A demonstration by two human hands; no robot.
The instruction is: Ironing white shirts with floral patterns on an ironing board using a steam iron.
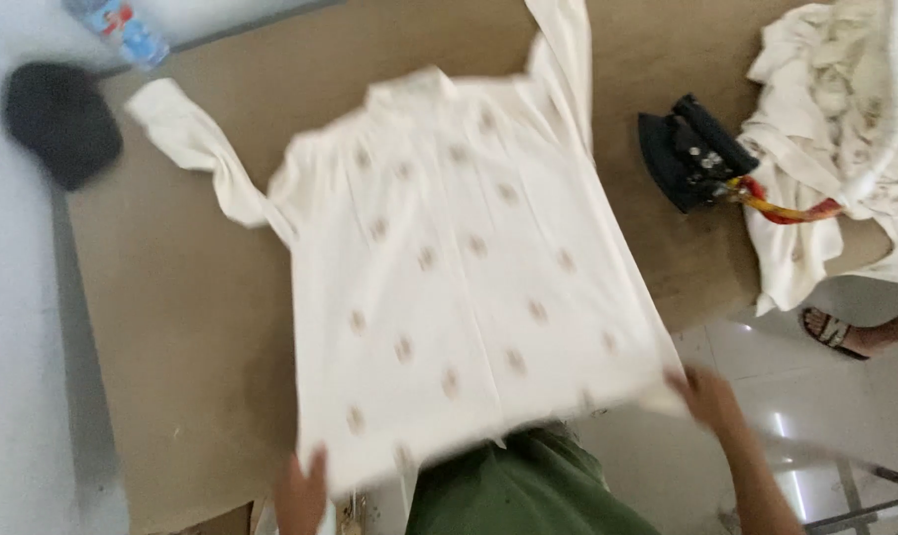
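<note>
Nearest, left hand (302, 492) at 7 o'clock and right hand (706, 394) at 4 o'clock, fingers closed pinching cream shirt (459, 267) hem corners, spreading it flat across brown table (186, 327), black iron (688, 151) parked aside at 2 o'clock

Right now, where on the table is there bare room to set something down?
Bare brown table runs left of the cream shirt, below its sleeve. A smaller patch lies between shirt and black iron. The right end is crowded by the cloth pile. Both hands, left hand and right hand, hold the hem.
</note>
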